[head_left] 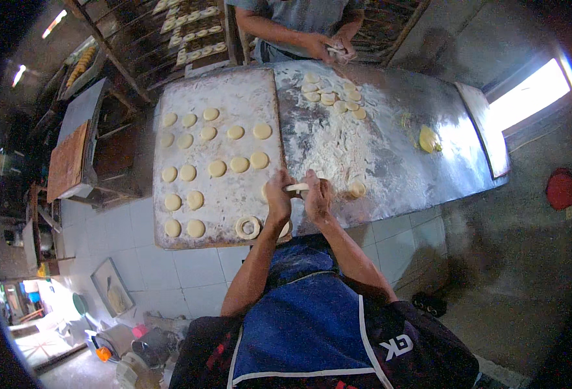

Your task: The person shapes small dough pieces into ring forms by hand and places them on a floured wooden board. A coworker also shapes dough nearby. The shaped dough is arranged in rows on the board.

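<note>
My left hand (278, 198) and my right hand (318, 198) are closed on a pale piece of dough (297, 187) stretched between them, over the inner edge of a floured board (218, 94). Rows of round dough discs (217, 168) lie on that board, and a dough ring (247, 227) sits at its front, left of my wrists. To the right, the metal table (402, 181) carries scattered flour (338, 149), a single disc (357, 189) near my right hand, and a cluster of discs (328, 98) at the back.
A person (292, 23) works across the table with hands (334, 50) together. A yellow lump (430, 138) lies on the right. A side table (68, 159) stands left, racks of dough rings (192, 29) behind. Containers (110, 343) and a tray (112, 287) are at lower left.
</note>
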### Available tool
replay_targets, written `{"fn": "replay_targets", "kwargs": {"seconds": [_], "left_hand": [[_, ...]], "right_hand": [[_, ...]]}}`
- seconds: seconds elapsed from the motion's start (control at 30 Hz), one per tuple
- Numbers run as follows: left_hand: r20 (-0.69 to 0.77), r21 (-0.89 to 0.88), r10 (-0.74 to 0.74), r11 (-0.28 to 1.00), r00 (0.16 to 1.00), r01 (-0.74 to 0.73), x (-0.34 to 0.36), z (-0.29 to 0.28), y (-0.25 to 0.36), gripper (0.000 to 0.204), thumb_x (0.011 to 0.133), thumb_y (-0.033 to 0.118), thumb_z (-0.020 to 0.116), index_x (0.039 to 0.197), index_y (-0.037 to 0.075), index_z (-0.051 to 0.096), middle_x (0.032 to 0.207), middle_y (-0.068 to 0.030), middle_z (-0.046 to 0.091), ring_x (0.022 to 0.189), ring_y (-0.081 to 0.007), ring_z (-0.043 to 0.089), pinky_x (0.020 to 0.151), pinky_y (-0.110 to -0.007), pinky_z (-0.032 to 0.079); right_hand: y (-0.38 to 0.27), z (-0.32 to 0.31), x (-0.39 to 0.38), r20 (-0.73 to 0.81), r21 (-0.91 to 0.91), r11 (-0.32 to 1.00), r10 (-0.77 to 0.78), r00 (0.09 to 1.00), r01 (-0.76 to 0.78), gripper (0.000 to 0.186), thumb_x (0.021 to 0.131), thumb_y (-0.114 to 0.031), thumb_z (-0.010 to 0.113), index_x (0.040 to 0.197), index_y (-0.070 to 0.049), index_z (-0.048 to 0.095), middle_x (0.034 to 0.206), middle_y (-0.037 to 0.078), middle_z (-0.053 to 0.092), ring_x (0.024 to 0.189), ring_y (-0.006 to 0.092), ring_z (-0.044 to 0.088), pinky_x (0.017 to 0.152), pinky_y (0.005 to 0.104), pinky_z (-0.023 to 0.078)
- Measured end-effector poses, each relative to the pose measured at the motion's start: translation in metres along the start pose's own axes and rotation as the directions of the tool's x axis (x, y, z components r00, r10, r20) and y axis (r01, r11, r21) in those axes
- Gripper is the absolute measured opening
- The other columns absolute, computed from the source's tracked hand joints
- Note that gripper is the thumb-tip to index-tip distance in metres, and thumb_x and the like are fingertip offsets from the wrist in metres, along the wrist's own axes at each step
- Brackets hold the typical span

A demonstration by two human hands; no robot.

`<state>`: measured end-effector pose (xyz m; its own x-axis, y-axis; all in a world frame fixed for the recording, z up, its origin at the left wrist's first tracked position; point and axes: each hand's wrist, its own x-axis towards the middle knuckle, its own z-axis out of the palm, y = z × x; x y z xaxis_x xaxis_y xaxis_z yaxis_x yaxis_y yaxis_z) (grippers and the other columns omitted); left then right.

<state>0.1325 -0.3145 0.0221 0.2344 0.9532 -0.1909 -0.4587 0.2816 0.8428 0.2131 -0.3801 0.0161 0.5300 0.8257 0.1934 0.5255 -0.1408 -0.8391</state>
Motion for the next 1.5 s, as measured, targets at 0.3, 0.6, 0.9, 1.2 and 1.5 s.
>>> {"fn": "replay_targets", "kwargs": {"seconds": [0.3,0.6,0.9,1.2,1.5], "left_hand": [[0.284,0.177,-0.117,0.982,0.952,0.068,-0.007,-0.032,0.011,0.043,0.098,0.044,0.044,0.088,0.002,0.049,0.065,-0.0087,0.056,0.062,-0.0292,0.055,0.057,-0.041,0.043],[0.172,0.55,0.048,0.824,0.984,-0.136,-0.017,-0.051,0.03,0.051,0.1,0.043,0.039,0.072,0.001,0.047,0.06,-0.0063,0.052,0.057,-0.0169,0.049,0.049,-0.037,0.038],[-0.089,0.779,0.136,0.627,0.987,-0.016,0.035,-0.128,0.051,0.028,0.094,0.024,0.051,0.08,-0.001,0.055,0.069,-0.0162,0.057,0.067,-0.0304,0.057,0.064,-0.043,0.046],[0.327,0.893,0.371,0.179,0.869,-0.412,0.03,-0.158,0.051,0.024,0.076,0.018,0.075,0.088,0.003,0.06,0.081,-0.0154,0.061,0.08,-0.0367,0.056,0.074,-0.046,0.044],[0.155,0.986,0.547,-0.139,0.823,-0.093,-0.028,-0.218,0.097,0.032,0.077,0.01,0.068,0.106,0.001,0.059,0.099,-0.0195,0.056,0.092,-0.0402,0.053,0.08,-0.048,0.042]], "right_hand": [[0.032,0.04,-0.008,-0.053,0.436,0.897,0.103,0.993,-0.07,0.06,0.095,-0.05,0.044,0.066,0.002,0.049,0.055,0.004,0.04,0.056,0.0137,0.039,0.052,0.0359,0.036],[0.007,0.04,-0.02,0.278,0.332,0.927,0.082,0.957,-0.176,0.026,0.092,-0.024,0.059,0.098,0.001,0.062,0.086,0.015,0.062,0.072,0.0241,0.056,0.066,0.0387,0.047],[-0.067,0.059,0.021,0.376,-0.197,0.972,-0.049,0.925,0.132,0.046,0.075,-0.03,0.073,0.103,0.003,0.059,0.093,0.024,0.063,0.089,0.0376,0.062,0.079,0.0446,0.05],[-0.07,0.061,-0.002,0.617,-0.342,0.858,-0.103,0.78,0.383,0.047,0.079,-0.02,0.065,0.123,-0.004,0.056,0.118,0.023,0.053,0.115,0.0396,0.048,0.098,0.0468,0.042],[-0.101,0.164,0.034,0.624,-0.165,0.767,-0.406,0.668,0.62,0.039,0.085,-0.013,0.054,0.121,0.001,0.054,0.121,0.021,0.055,0.118,0.0352,0.05,0.1,0.0451,0.042]]}}
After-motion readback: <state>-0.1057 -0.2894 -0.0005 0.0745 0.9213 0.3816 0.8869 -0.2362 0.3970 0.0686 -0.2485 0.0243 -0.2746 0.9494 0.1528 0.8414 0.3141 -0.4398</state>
